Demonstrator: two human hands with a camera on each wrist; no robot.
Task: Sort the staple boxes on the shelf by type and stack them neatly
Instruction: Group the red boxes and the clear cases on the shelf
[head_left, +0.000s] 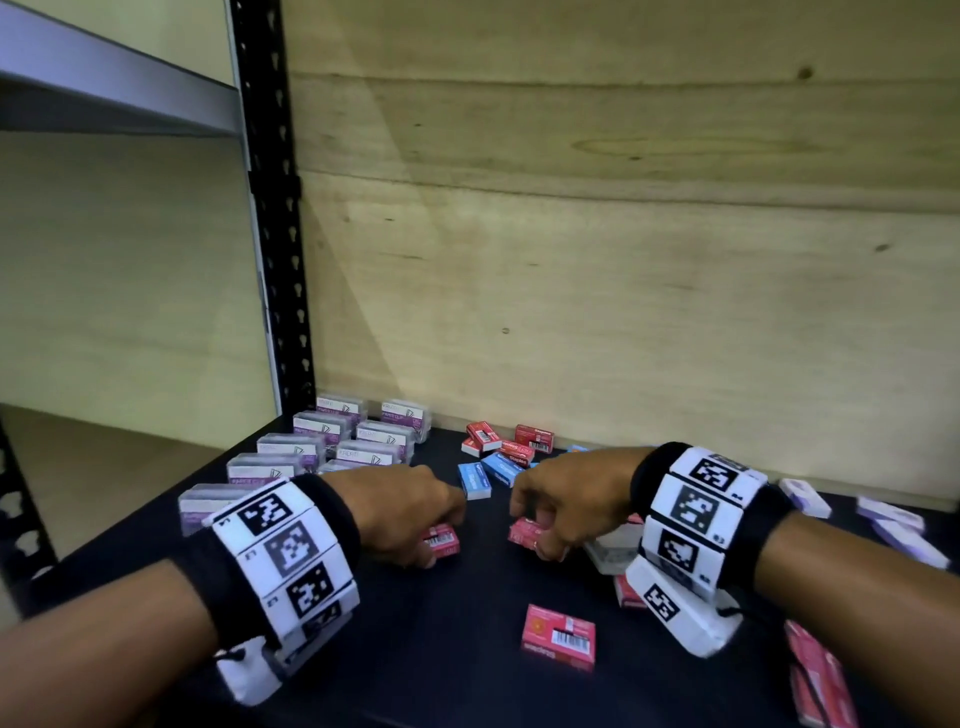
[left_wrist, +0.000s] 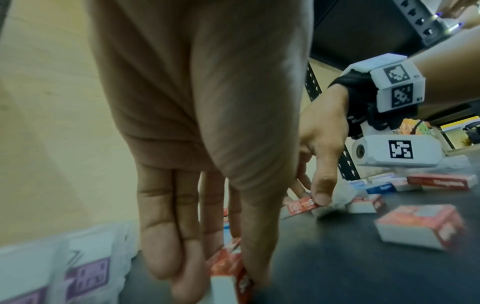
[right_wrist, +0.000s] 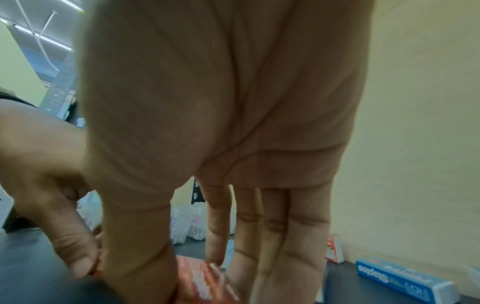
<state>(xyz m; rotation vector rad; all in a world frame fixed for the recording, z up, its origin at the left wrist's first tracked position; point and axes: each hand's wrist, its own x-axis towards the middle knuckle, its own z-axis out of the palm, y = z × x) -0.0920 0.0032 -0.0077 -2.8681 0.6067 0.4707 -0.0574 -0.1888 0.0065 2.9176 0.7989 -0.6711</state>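
My left hand (head_left: 415, 512) pinches a small red staple box (head_left: 443, 540) on the dark shelf (head_left: 447, 597); in the left wrist view the same left hand (left_wrist: 207, 257) has its thumb and fingers on either side of that red box (left_wrist: 228, 267). A short way to the right, my right hand (head_left: 553, 514) grips another red staple box (head_left: 524, 531). The right wrist view shows this right hand (right_wrist: 202, 257) with thumb and fingers around the red box (right_wrist: 202, 275). A third red box (head_left: 558, 636) lies loose near the front. More red boxes (head_left: 514, 441) and blue boxes (head_left: 485, 475) lie scattered behind the hands.
Rows of clear paper-clip boxes (head_left: 322, 447) with purple labels fill the shelf's back left beside the black upright post (head_left: 280, 234). White-and-purple boxes (head_left: 883, 519) and more red boxes (head_left: 818, 675) lie at the right. A wooden back panel (head_left: 623, 260) closes the shelf.
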